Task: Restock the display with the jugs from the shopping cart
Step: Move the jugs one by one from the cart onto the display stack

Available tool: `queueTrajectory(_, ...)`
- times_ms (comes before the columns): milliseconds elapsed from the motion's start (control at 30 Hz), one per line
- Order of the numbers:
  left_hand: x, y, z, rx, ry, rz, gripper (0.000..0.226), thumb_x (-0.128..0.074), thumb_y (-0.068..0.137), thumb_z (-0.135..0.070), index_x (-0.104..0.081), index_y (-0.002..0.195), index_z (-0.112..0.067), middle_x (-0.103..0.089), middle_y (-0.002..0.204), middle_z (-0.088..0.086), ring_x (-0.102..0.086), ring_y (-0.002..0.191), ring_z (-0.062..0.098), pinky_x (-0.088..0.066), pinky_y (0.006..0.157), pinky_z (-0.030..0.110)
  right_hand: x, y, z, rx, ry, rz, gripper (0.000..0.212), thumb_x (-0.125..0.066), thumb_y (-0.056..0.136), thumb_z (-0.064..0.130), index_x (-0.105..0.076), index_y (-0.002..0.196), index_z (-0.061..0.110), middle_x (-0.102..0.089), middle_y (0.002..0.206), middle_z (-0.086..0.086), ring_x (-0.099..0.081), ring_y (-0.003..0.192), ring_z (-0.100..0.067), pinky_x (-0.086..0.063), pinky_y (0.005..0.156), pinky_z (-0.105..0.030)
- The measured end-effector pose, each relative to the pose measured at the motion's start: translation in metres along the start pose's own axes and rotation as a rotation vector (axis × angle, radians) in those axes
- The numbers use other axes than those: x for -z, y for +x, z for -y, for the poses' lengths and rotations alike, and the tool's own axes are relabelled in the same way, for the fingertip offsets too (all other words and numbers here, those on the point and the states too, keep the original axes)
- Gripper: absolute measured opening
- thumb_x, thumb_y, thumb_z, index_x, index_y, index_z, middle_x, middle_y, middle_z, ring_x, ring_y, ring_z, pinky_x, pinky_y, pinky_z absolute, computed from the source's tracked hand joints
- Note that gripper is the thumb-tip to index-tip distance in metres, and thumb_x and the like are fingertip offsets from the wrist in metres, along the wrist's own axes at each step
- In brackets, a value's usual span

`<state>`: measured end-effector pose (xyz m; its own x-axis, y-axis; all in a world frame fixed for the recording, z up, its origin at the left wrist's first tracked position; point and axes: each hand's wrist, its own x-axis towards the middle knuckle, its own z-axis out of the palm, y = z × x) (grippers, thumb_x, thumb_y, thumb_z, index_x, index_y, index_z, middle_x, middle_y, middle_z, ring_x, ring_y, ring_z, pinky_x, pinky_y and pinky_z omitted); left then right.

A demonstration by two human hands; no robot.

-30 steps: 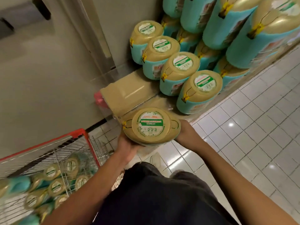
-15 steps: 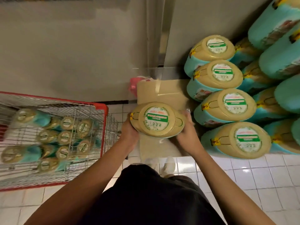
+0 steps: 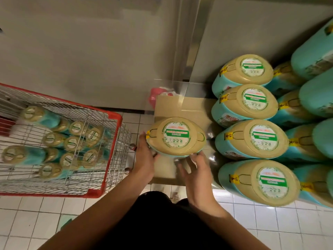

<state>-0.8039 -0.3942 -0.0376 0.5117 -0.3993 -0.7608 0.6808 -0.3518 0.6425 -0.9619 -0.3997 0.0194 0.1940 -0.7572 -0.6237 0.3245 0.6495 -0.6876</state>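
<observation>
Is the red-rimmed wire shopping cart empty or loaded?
Loaded: several teal jugs with tan lids lie inside the red-rimmed wire shopping cart, visible through its mesh.

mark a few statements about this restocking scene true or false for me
1. The left hand grips the held jug at its left side. True.
2. The shopping cart is empty. False: several cart jugs lie in it.
3. The held jug is over the cardboard box, left of the display jugs. True.
4. The shopping cart's rim is blue. False: it is red.
5. The right hand is wrapped round a handle on the held jug's top. False: its fingers are spread by the jug's near edge.
</observation>
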Motion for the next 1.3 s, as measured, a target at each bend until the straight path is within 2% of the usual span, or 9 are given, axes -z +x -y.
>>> queueTrajectory(133, -0.02, 0.0, -0.016, -0.03, 0.005, 0.102, 0.045, -0.042, 0.105, -0.06, -0.071, 0.123, -0.032, -0.077, 0.12, -0.007, -0.07, 0.113, 0.011, -0.06, 0.093, 0.04, -0.014, 0.021, 0.01, 0.102, -0.169, 0.066, 0.035, -0.06, 0.105, 0.033, -0.064, 0.135, 0.017, -0.072, 0.129, 0.009, -0.063, 0.123, -0.002, -0.045, 0.109, -0.034)
queueTrajectory(300, -0.059, 0.015, -0.055, -0.089, 0.078, 0.157, 0.042, -0.038, 0.105, -0.061, -0.072, 0.109, -0.036, -0.079, 0.104, -0.011, -0.071, 0.102, 0.012, -0.058, 0.068, 0.029, -0.045, 0.066, 0.024, 0.194, -0.252, -0.03, 0.079, -0.064, 0.083, 0.071, -0.051, 0.15, 0.03, -0.058, 0.151, 0.01, -0.049, 0.143, -0.009, -0.031, 0.127, -0.045)
queueTrajectory(367, -0.079, 0.021, -0.073, -0.094, 0.084, 0.18, 0.041, -0.036, 0.106, -0.06, -0.07, 0.111, -0.037, -0.077, 0.111, -0.01, -0.07, 0.107, 0.015, -0.06, 0.077, 0.036, -0.06, 0.082, 0.031, 0.225, -0.257, -0.08, 0.088, -0.06, 0.08, 0.077, -0.048, 0.153, 0.029, -0.053, 0.156, 0.004, -0.046, 0.145, -0.013, -0.031, 0.127, -0.047)
queueTrajectory(467, -0.104, 0.034, -0.096, -0.072, 0.063, 0.199, 0.048, -0.036, 0.107, -0.056, -0.067, 0.126, -0.025, -0.073, 0.123, 0.001, -0.068, 0.114, 0.022, -0.057, 0.096, 0.045, -0.081, 0.107, 0.046, 0.265, -0.231, -0.143, 0.096, -0.056, 0.077, 0.08, -0.045, 0.156, 0.026, -0.05, 0.157, 0.001, -0.047, 0.145, -0.015, -0.033, 0.126, -0.046)
queueTrajectory(600, -0.134, 0.054, -0.117, -0.089, 0.069, 0.236, 0.053, -0.037, 0.107, -0.05, -0.064, 0.136, -0.014, -0.073, 0.127, 0.01, -0.072, 0.112, 0.027, -0.063, 0.081, 0.041, -0.096, 0.141, 0.068, 0.274, -0.21, -0.183, 0.1, -0.054, 0.073, 0.081, -0.045, 0.157, 0.027, -0.053, 0.154, 0.0, -0.05, 0.142, -0.018, -0.037, 0.124, -0.046)
queueTrajectory(800, -0.153, 0.087, -0.135, -0.063, 0.15, 0.236, 0.069, -0.046, 0.1, -0.066, -0.053, 0.145, -0.015, -0.065, 0.138, 0.011, -0.067, 0.121, 0.032, -0.056, 0.101, 0.055, -0.109, 0.172, 0.087, 0.308, -0.174, -0.2, 0.099, -0.056, 0.073, 0.08, -0.046, 0.156, 0.026, -0.052, 0.153, -0.004, -0.054, 0.138, -0.02, -0.042, 0.12, -0.048)
queueTrajectory(1000, -0.164, 0.088, -0.137, -0.098, 0.151, 0.247, 0.052, -0.031, 0.107, -0.055, -0.073, 0.096, -0.025, -0.08, 0.095, 0.004, -0.078, 0.094, 0.025, -0.062, 0.091, 0.049, -0.119, 0.179, 0.087, 0.325, -0.18, -0.272, 0.098, -0.049, 0.072, 0.08, -0.047, 0.154, 0.026, -0.055, 0.147, -0.005, -0.055, 0.135, -0.023, -0.043, 0.118, -0.049)
queueTrajectory(1200, -0.157, 0.083, -0.14, -0.104, 0.203, 0.286, 0.053, -0.031, 0.108, -0.058, -0.07, 0.113, -0.023, -0.078, 0.099, 0.0, -0.076, 0.077, 0.013, -0.06, 0.054, 0.026, -0.107, 0.182, 0.085, 0.301, -0.255, -0.231, 0.098, -0.051, 0.076, 0.086, -0.045, 0.156, 0.028, -0.053, 0.153, -0.003, -0.053, 0.139, -0.02, -0.041, 0.12, -0.049)
queueTrajectory(1300, -0.142, 0.081, -0.136, -0.128, 0.29, 0.243, 0.059, -0.034, 0.106, -0.062, -0.063, 0.134, -0.018, -0.073, 0.119, 0.002, -0.075, 0.099, 0.014, -0.061, 0.071, 0.031, -0.092, 0.174, 0.078, 0.274, -0.249, -0.197, 0.092, -0.053, 0.086, 0.079, -0.044, 0.156, 0.021, -0.055, 0.152, -0.001, -0.053, 0.139, -0.019, -0.043, 0.118, -0.048)
